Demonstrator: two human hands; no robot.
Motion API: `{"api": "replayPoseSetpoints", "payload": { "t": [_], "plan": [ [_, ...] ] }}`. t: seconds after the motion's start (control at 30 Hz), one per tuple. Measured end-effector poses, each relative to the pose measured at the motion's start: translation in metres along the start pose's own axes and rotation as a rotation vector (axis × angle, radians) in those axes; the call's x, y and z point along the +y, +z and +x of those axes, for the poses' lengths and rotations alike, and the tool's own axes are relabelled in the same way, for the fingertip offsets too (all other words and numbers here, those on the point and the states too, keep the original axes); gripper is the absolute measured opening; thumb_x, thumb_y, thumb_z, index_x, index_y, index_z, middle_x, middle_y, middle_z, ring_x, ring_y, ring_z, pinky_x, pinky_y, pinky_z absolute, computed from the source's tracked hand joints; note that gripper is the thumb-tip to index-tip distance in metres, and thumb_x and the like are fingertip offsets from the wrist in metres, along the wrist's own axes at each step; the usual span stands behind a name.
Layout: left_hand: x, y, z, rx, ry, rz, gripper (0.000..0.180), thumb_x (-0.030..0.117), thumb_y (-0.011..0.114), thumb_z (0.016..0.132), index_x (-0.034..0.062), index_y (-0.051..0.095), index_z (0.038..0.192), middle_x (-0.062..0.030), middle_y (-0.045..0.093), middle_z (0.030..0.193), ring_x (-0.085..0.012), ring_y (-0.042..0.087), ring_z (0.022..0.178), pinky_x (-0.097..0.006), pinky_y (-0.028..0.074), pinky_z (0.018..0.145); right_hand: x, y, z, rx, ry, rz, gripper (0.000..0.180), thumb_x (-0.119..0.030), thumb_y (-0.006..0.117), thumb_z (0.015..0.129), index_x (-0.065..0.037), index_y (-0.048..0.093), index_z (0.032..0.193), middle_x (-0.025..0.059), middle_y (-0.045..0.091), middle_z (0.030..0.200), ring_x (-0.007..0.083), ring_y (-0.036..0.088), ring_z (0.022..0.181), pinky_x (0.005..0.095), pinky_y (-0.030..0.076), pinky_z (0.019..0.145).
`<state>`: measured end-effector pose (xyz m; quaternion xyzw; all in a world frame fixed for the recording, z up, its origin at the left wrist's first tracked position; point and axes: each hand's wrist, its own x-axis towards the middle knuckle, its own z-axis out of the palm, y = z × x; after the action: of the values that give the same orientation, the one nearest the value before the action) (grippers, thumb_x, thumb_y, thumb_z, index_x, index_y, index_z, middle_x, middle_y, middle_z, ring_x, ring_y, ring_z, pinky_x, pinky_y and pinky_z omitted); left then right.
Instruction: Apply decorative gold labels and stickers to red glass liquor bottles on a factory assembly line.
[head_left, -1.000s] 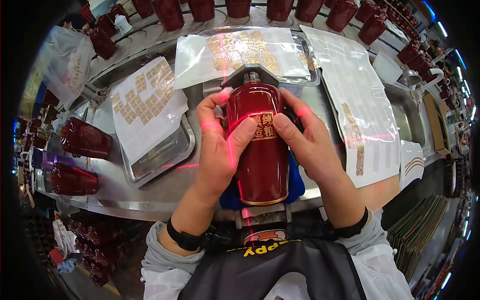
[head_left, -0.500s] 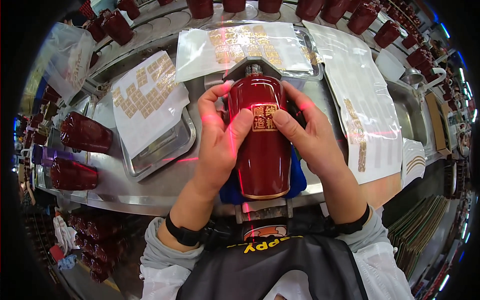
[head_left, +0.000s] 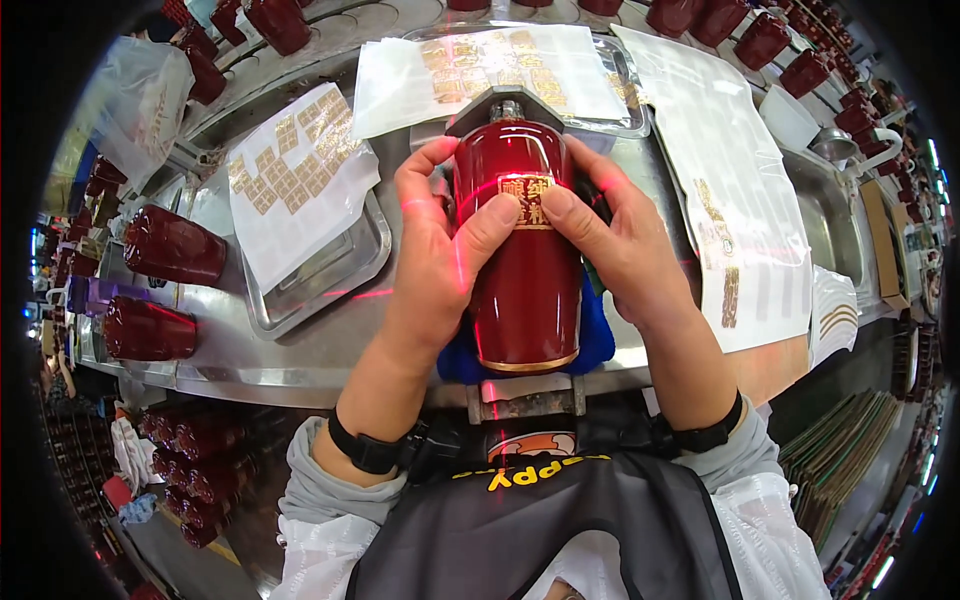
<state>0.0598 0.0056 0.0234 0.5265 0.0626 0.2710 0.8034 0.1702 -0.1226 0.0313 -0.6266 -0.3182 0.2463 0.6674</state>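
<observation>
A glossy dark red bottle (head_left: 525, 290) lies lengthways in a jig on the steel bench, its neck pointing away from me. My left hand (head_left: 440, 255) grips its left side, and its thumb presses on a small gold label (head_left: 527, 203) on the bottle's upper face. My right hand (head_left: 610, 245) holds the right side, its thumb pressing the same label from the other edge. A red laser line crosses the bottle and both hands. A blue pad (head_left: 592, 345) lies under the bottle.
A steel tray (head_left: 330, 275) at the left holds a white sheet of gold labels (head_left: 295, 180). More label sheets (head_left: 480, 65) lie behind, and a long one (head_left: 735, 200) to the right. Red bottles (head_left: 170, 245) lie at the left and line the far edge.
The bottle sits slightly farther from me in the jig. Both thumbs have moved onto the gold label, pressing it from either side.
</observation>
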Motion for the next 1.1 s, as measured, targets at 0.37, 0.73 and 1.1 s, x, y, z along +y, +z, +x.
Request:
{"api": "replayPoseSetpoints", "payload": {
  "t": [0.37, 0.73, 1.1],
  "plan": [
    [-0.002, 0.0, -0.003, -0.001, 0.021, -0.033, 0.055, 0.017, 0.056, 0.098, 0.0036, 0.024, 0.14, -0.0142, 0.048, 0.129, -0.0177, 0.051, 0.116, -0.032, 0.042, 0.101, 0.004, -0.005, -0.003, 0.002, -0.005, -0.028, 0.068, -0.036, 0.063, 0.094, 0.01, 0.04, 0.139, 0.0227, 0.053, 0.133, 0.0241, 0.05, 0.124, 0.034, 0.038, 0.105],
    [0.001, -0.011, -0.008, 0.017, -0.025, 0.028, 0.058, 0.033, 0.047, 0.102, -0.0006, 0.026, 0.145, -0.0115, 0.041, 0.141, -0.0167, 0.042, 0.127, -0.031, 0.033, 0.108, 0.001, -0.007, -0.014, -0.063, 0.095, 0.123, 0.062, -0.031, 0.055, 0.1, 0.007, 0.034, 0.144, 0.0182, 0.052, 0.136, 0.0204, 0.049, 0.124, 0.0318, 0.037, 0.105],
    [0.003, 0.003, -0.003, 0.007, 0.04, 0.129, 0.071, 0.018, 0.066, 0.092, -0.0035, 0.02, 0.142, -0.0186, 0.044, 0.133, -0.0231, 0.049, 0.121, -0.035, 0.04, 0.104, 0.004, 0.0, -0.009, -0.004, -0.004, -0.091, 0.078, -0.039, 0.067, 0.091, 0.013, 0.034, 0.14, 0.0267, 0.049, 0.137, 0.0305, 0.047, 0.129, 0.0379, 0.035, 0.108]
  ]
}}
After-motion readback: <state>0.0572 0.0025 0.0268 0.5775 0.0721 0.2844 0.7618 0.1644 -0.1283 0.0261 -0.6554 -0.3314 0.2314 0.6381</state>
